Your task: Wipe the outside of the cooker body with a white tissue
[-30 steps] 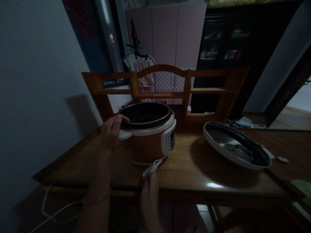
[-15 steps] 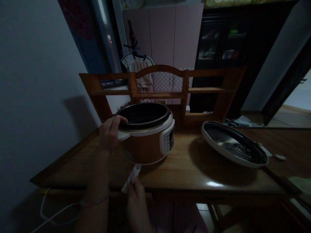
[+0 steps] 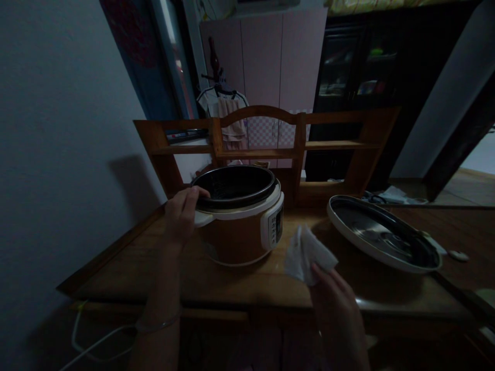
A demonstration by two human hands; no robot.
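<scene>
An electric cooker point(image 3: 235, 239) with a brown body, white trim and a button panel stands on the wooden desk. Its top is uncovered, and the dark inner pot point(image 3: 242, 188) shows. My left hand point(image 3: 181, 214) grips the cooker's left rim, its fingers curled over the edge of the pot. To the right of the cooker, my right hand point(image 3: 336, 304) pinches a crumpled white tissue point(image 3: 305, 255) above the desk. A round lid point(image 3: 382, 237) with its metal inner side facing up lies at the right, apart from both hands.
A wooden shelf rack point(image 3: 259, 153) rises along the back of the desk point(image 3: 154, 268). The wall point(image 3: 65, 154) bounds the left side. A white cord point(image 3: 100, 342) hangs below the front edge at the left. A small white object point(image 3: 458, 255) lies beyond the lid.
My right hand has lifted the tissue from the cooker's front base and carried it to the right. My left hand stays on the rim. The view has shifted slightly.
</scene>
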